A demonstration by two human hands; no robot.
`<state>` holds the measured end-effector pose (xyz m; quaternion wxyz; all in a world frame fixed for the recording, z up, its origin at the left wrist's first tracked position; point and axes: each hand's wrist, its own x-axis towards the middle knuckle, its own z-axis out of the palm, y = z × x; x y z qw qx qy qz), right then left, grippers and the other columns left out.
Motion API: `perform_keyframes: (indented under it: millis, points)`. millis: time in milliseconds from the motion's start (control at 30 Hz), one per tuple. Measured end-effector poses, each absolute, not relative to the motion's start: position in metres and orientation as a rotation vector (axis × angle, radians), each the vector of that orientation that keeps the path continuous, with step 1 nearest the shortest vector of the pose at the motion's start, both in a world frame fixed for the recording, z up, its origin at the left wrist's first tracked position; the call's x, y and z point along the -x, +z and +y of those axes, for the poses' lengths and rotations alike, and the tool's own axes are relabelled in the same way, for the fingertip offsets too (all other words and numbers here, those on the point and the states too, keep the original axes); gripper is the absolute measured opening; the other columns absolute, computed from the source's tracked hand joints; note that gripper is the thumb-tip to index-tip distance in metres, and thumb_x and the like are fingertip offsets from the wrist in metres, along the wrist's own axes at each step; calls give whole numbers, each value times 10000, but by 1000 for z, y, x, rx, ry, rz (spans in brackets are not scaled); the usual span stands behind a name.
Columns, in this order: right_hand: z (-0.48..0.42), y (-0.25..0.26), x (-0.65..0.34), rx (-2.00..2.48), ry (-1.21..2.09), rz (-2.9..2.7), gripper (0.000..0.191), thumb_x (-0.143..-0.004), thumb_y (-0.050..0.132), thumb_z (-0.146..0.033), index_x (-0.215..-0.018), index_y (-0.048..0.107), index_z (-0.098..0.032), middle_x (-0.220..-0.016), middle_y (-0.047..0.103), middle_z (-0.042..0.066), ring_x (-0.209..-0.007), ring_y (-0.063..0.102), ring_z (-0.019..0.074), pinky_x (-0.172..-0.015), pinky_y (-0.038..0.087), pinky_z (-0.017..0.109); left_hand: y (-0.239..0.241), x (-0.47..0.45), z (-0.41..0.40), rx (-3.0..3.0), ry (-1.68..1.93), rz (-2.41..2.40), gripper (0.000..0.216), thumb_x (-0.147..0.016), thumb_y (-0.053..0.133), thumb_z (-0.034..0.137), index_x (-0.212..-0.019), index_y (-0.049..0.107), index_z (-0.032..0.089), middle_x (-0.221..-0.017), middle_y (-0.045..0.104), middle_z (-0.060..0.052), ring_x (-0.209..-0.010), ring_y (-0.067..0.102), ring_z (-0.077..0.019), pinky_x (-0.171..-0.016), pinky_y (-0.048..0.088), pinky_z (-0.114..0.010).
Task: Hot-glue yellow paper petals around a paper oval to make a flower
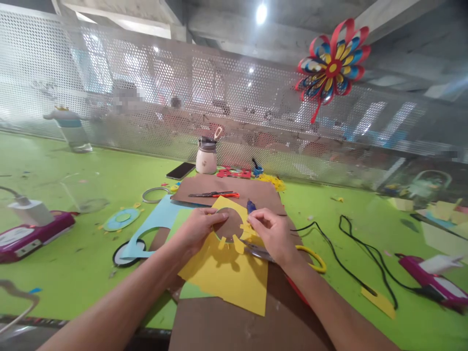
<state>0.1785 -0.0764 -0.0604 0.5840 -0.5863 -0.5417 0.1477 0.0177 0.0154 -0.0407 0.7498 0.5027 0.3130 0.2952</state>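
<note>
My left hand (201, 225) pinches the left edge of a round brown disc (230, 225), its thumb lying on top. Short yellow paper tabs (238, 244) stick out around the disc's lower and right edge. At the right edge, my right hand (272, 231) has thumb and forefinger closed together; whatever is between them is too small to make out. Yellow paper (241, 287) lies beneath the disc, over a green sheet (197, 291). Scissors (258, 251) lie partly under my right hand. Just beyond its fingers is a blue tool tip (250, 206), its body mostly hidden.
Cardboard (226, 326) covers the table's middle. Beyond are a utility knife (215, 194), a phone (181, 170) and a pale jar (206, 161). A blue ring (122, 220) and cut blue sheet (151, 219) lie left. A black cable (329, 248) crosses rightward to a purple power strip (435, 278).
</note>
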Motion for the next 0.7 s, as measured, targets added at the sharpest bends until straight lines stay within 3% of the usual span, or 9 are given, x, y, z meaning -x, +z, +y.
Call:
perform_keyframes:
  millis: [133, 267, 400, 533, 600, 700]
  points:
    - [-82, -55, -175, 1289, 146, -1431, 112, -821, 575, -254, -736, 625, -202, -913, 619, 69, -889, 582, 204, -831, 441, 328, -41, -18, 18, -1068, 682, 716, 168, -593, 766, 245, -648, 703, 99, -657, 716, -95, -591, 634, -182, -595, 491, -296]
    - [-93, -43, -171, 1219, 303, -1422, 102, -840, 567, -261, -766, 609, -203, -975, 616, 74, -940, 569, 203, -870, 423, 340, -38, -16, 20, -1036, 726, 730, 165, -591, 764, 248, -630, 681, 110, -636, 704, -71, -568, 619, -164, -579, 487, -283]
    - [-106, -26, -181, 1045, 687, -1192, 138, -860, 541, -307, -777, 599, -213, -782, 624, 46, -754, 581, 187, -746, 466, 354, -35, -11, 26, -1004, 795, 737, 164, -608, 742, 275, -621, 650, 140, -621, 693, -57, -573, 629, -188, -581, 494, -316]
    - [-124, -3, -200, 752, 803, -1125, 274, -859, 530, -348, -609, 544, -236, -571, 488, -11, -523, 467, 139, -525, 415, 307, -36, -7, 33, -1000, 892, 713, 169, -618, 726, 258, -565, 598, 161, -566, 653, -19, -541, 602, -158, -546, 479, -278]
    - [-131, 4, -211, 711, 752, -1250, 380, -861, 515, -387, -514, 517, -235, -558, 481, -6, -507, 457, 137, -513, 401, 312, -36, -6, 34, -1000, 923, 703, 172, -616, 723, 246, -559, 583, 165, -554, 640, -10, -523, 589, -146, -529, 473, -265]
    - [-134, 4, -234, 1172, 696, -1672, 219, -750, 644, -319, -551, 603, -238, -730, 622, 43, -635, 553, 176, -627, 444, 356, -34, -7, 33, -998, 929, 695, 168, -603, 729, 233, -573, 581, 161, -538, 630, -9, -500, 580, -145, -528, 477, -272]
